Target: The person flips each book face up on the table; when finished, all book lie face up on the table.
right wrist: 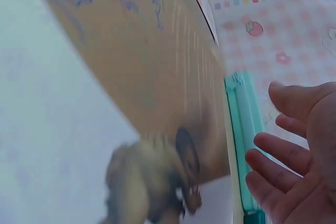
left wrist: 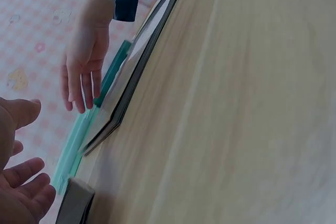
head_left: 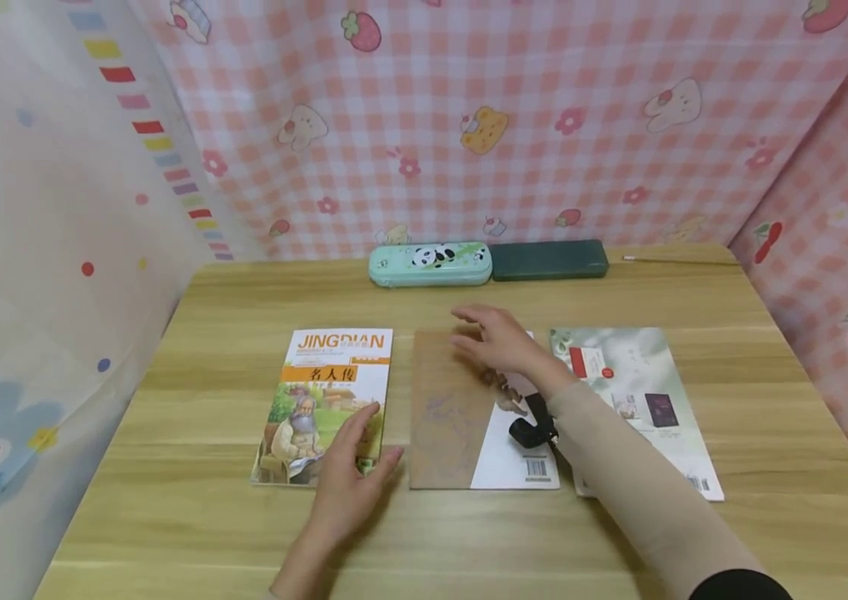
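My left hand (head_left: pixel 345 492) hovers at the lower right corner of a book (head_left: pixel 300 375) with an orange "JINGDIAN" title and a bearded figure on its cover. Its fingers are spread and grasp nothing. Over the upper part of a brown-and-white book (head_left: pixel 442 417) in the middle is my right hand (head_left: pixel 502 343), fingers loosely extended and holding nothing. The right wrist view shows blue scribbles on that book's brown part, with the right hand (right wrist: pixel 294 161) apart from it. A pale green-and-white book (head_left: pixel 637 354) lies to the right, partly hidden by my right forearm.
Along the back of the wooden table (head_left: pixel 147 433) lie a mint panda pencil case (head_left: pixel 431 265), a dark green case (head_left: pixel 550 260) and a thin stick (head_left: pixel 679 261). A pink checked curtain (head_left: pixel 409 100) hangs behind. A black strap device (head_left: pixel 532 427) is on my right wrist.
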A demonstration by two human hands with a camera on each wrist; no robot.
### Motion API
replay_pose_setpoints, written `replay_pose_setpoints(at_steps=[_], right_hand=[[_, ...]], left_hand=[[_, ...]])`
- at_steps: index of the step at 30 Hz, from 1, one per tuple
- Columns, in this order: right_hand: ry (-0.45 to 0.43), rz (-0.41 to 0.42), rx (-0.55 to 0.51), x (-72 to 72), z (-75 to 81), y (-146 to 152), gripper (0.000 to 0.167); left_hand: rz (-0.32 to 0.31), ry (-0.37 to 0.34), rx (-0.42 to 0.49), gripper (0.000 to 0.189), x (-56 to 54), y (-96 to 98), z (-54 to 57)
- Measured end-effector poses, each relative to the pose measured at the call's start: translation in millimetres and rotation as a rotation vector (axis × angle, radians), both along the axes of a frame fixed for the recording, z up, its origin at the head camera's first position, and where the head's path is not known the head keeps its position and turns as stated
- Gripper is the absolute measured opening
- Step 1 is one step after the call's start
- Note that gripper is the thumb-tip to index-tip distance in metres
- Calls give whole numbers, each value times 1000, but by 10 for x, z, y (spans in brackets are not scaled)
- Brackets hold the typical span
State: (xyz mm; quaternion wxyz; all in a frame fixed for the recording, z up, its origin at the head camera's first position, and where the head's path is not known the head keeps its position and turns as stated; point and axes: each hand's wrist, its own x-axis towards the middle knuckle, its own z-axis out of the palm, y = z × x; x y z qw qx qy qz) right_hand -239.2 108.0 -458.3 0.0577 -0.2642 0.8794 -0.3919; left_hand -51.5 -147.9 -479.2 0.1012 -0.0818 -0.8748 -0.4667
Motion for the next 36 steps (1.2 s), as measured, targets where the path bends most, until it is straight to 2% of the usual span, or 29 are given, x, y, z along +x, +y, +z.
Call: replay_pose_setpoints(at_steps=[5, 13, 21, 27, 36], right_hand=[[27, 1, -15, 57, -51, 122, 49], [-38, -64, -18, 64, -95, 295, 50], [-41, -116, -14, 52, -113, 471, 49], [-47, -133, 5, 39, -127, 588, 48], [-6, -125, 6, 24, -144, 769, 46]], left_hand=[[-21, -64, 0, 70, 62, 74, -23], [-83, -69, 17, 72, 65, 180, -62], [-147, -95, 32, 72, 53, 310, -104], [-162, -123, 2, 70, 69, 375, -97], [-178, -163, -51, 84, 67, 439, -129]])
